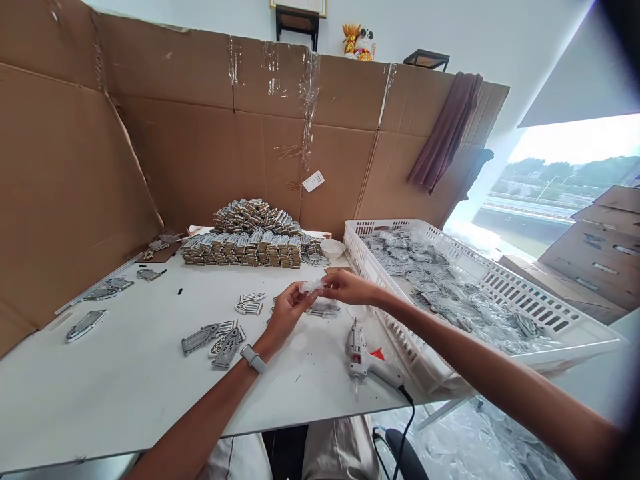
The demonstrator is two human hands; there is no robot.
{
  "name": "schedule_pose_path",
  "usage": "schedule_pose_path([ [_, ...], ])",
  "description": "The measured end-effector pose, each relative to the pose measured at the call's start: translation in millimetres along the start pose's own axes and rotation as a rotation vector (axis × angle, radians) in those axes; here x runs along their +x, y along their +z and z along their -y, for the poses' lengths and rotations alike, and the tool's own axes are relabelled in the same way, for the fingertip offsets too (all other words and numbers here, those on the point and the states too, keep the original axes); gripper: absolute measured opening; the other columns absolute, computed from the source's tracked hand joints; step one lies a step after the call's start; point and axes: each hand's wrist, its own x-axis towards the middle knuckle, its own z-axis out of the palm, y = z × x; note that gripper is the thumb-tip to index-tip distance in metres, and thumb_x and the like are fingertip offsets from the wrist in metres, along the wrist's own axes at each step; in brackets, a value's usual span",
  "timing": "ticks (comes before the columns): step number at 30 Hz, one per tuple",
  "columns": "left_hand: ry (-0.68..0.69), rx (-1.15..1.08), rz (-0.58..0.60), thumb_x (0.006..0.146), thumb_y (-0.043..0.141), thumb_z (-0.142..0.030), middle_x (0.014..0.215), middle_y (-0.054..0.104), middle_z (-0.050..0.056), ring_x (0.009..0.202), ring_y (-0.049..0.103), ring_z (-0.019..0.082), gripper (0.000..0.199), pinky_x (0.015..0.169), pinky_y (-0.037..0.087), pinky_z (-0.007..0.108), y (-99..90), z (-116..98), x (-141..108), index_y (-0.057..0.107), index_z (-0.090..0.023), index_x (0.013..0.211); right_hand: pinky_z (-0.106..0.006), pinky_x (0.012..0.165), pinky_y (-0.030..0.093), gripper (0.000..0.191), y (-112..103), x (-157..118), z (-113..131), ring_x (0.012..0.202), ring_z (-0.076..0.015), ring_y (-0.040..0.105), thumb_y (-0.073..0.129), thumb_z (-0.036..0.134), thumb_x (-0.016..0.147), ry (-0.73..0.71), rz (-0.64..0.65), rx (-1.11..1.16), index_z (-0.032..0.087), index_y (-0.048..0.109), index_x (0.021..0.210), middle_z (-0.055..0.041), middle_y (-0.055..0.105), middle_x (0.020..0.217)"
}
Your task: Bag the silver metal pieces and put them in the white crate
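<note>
Pinching a crinkled bit of clear plastic (pixel 313 287), the left hand (pixel 286 312) and right hand (pixel 347 287) both have fingertips nearly together on it, dead centre of the clock above the table (pixel 150 393). Looks like a straightening or folding step to me (can't tell if anything's inside). Next move probably wants a light two-handed pinch, clear of the glue gun (pixel 357 348) at 5 o'clock; loose grey pieces (pixel 229 347) sit at 8.

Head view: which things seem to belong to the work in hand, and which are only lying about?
Likely for the work:
clear plastic, between left hand and right hand
loose gray pieces
stacked pieces
glue gun

Probably just lying about:
purple cloth, draped over cardboard
figurine
</note>
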Motion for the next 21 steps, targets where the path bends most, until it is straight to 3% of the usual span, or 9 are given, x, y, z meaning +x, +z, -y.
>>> schedule_pose_path([
  [5, -0.044, -0.024, 0.001, 0.08, 0.094, -0.058, 0.089, 0.067, 0.0, 0.079, 0.055, 0.012, 0.049, 0.07, 0.041, 0.024, -0.3, 0, 0, 0.07, -0.02, 0.099, -0.023, 0.063, 0.037, 0.056, -2, 1, 0, 0.067, -0.0097, 0.048, 0.059, 0.065, 0.102, -0.013, 0.034, -0.031, 0.013, 0.068, 0.084, -0.0003, 0.057, 0.073],
  [11, -0.095, -0.145, 0.05, 0.085, 0.091, -0.053, 0.086, 0.056, -0.002, 0.078, 0.049, 0.012, 0.045, 0.072, 0.043, 0.024, -0.9, -2, -2, 0.06, -0.021, 0.09, -0.021, 0.063, 0.042, 0.041, -9, 3, 3, 0.064, -0.0094, 0.054, 0.054, 0.047, 0.109, 0.137, -0.006, -0.012, 0.013, 0.076, 0.105, -0.0005, 0.063, 0.075],
  [15, -0.089, -0.213, 0.058, 0.082, 0.093, -0.046, 0.087, 0.056, -0.002, 0.081, 0.05, 0.013, 0.045, 0.074, 0.043, 0.024, -0.4, -1, -2, 0.056, -0.021, 0.089, -0.021, 0.058, 0.04, 0.034, -11, 2, 4, 0.057, -0.0091, 0.052, 0.051, 0.036, 0.11, 0.21, -0.068, -0.04, 0.012, 0.075, 0.105, 0.0009, 0.061, 0.069],
  [19, -0.095, -0.271, 0.009, 0.076, 0.097, -0.042, 0.085, 0.057, -0.002, 0.08, 0.051, 0.013, 0.05, 0.073, 0.044, 0.023, -0.2, -3, -2, 0.052, -0.022, 0.083, -0.021, 0.058, 0.039, 0.033, -10, 1, 12, 0.058, -0.0091, 0.054, 0.047, 0.031, 0.111, 0.221, -0.125, -0.06, 0.012, 0.074, 0.109, -0.0015, 0.068, 0.076],
  [21, -0.111, -0.279, 0.0, 0.076, 0.097, -0.043, 0.091, 0.063, -0.001, 0.084, 0.055, 0.014, 0.045, 0.077, 0.047, 0.024, 0.7, -3, -2, 0.058, -0.021, 0.086, -0.021, 0.061, 0.039, 0.034, -9, 0, 16, 0.06, -0.0087, 0.054, 0.046, 0.032, 0.113, 0.201, -0.138, -0.066, 0.013, 0.074, 0.11, -0.0019, 0.069, 0.079],
])
